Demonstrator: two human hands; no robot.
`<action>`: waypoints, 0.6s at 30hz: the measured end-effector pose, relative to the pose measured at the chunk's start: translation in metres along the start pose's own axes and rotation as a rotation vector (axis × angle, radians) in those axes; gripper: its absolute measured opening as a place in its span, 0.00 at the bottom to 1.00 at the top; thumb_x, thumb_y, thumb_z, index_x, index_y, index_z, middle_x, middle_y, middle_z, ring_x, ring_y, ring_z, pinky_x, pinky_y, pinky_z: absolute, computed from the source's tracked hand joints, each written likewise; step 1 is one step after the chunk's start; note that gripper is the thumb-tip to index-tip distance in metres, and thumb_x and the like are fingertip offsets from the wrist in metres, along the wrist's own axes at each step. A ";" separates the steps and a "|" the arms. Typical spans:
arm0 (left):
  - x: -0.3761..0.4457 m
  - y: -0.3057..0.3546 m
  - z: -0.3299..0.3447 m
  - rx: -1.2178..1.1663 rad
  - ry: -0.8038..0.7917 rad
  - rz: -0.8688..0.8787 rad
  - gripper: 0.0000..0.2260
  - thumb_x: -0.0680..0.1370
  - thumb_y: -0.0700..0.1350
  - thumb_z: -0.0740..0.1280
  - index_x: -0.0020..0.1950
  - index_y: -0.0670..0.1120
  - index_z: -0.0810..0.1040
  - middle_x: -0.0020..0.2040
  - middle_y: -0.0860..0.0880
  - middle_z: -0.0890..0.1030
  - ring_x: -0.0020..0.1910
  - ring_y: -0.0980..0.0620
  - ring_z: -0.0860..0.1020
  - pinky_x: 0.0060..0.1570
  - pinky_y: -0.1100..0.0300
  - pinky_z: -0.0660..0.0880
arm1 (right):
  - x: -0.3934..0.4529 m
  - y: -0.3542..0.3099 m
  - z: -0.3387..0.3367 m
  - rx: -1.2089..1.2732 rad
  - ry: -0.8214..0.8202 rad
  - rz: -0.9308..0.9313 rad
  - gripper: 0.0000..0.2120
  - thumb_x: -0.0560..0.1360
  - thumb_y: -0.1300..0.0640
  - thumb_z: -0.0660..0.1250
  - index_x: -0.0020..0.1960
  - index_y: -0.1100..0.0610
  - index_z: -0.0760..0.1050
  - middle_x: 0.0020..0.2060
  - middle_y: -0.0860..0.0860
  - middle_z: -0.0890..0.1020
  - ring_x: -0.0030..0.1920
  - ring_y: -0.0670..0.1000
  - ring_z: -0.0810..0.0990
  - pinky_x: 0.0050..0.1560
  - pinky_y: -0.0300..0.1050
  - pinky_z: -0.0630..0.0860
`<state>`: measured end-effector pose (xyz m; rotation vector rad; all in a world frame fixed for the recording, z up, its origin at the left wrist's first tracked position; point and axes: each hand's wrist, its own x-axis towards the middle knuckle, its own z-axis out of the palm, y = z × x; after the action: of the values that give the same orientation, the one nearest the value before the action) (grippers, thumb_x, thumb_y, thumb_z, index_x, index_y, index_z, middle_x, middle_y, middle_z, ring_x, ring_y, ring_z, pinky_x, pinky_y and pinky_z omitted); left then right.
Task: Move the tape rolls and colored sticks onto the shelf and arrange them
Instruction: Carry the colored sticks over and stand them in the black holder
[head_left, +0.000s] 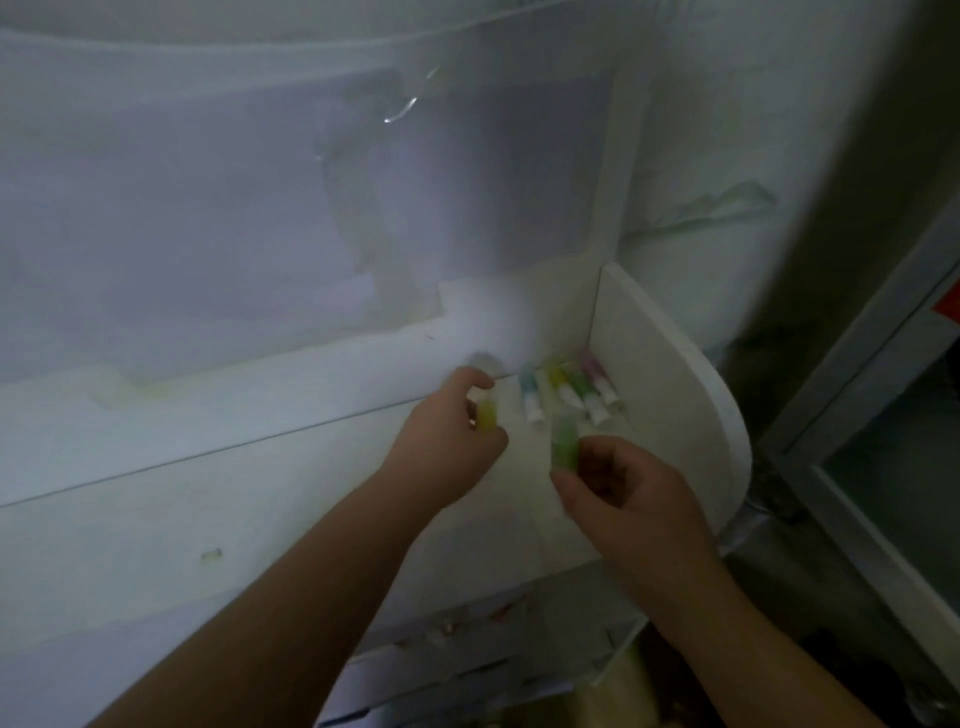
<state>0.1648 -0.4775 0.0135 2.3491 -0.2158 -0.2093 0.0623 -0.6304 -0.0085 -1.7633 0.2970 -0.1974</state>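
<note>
Several colored sticks (569, 391) with white ends lie side by side on the white shelf (260, 467), against its right end panel (670, 384). My left hand (449, 441) grips a yellow stick (488, 415) just left of that row. A green stick (565, 441) is pinched in my right hand (631, 499), in front of the row, its tip pointing toward the other sticks. The picture is blurred. No tape rolls are visible.
A white wall with clear plastic sheeting (363, 171) rises behind the shelf. A metal-framed cabinet (883, 441) stands at the right. Below the shelf's front edge sits a stack of white trays or drawers (493, 649).
</note>
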 end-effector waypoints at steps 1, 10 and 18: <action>-0.008 -0.003 -0.008 -0.055 0.037 0.006 0.17 0.76 0.44 0.69 0.60 0.58 0.70 0.47 0.52 0.79 0.39 0.54 0.81 0.38 0.54 0.82 | 0.001 0.000 0.006 0.024 -0.008 -0.008 0.03 0.74 0.54 0.73 0.47 0.49 0.82 0.41 0.42 0.86 0.42 0.41 0.84 0.43 0.36 0.78; -0.086 -0.049 -0.076 -0.171 0.252 0.041 0.16 0.77 0.44 0.70 0.60 0.56 0.70 0.46 0.55 0.79 0.42 0.61 0.79 0.32 0.71 0.76 | -0.018 -0.017 0.083 0.169 -0.192 -0.147 0.09 0.76 0.61 0.72 0.52 0.49 0.80 0.42 0.48 0.84 0.43 0.49 0.83 0.45 0.44 0.80; -0.165 -0.115 -0.141 -0.172 0.405 0.027 0.12 0.77 0.44 0.70 0.57 0.56 0.74 0.44 0.56 0.80 0.40 0.59 0.79 0.33 0.71 0.74 | -0.071 -0.055 0.149 0.150 -0.309 -0.178 0.07 0.79 0.64 0.67 0.42 0.59 0.78 0.34 0.55 0.82 0.38 0.56 0.82 0.46 0.47 0.81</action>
<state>0.0455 -0.2657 0.0457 2.1614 -0.0301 0.2516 0.0431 -0.4589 0.0154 -1.6425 -0.0962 -0.0700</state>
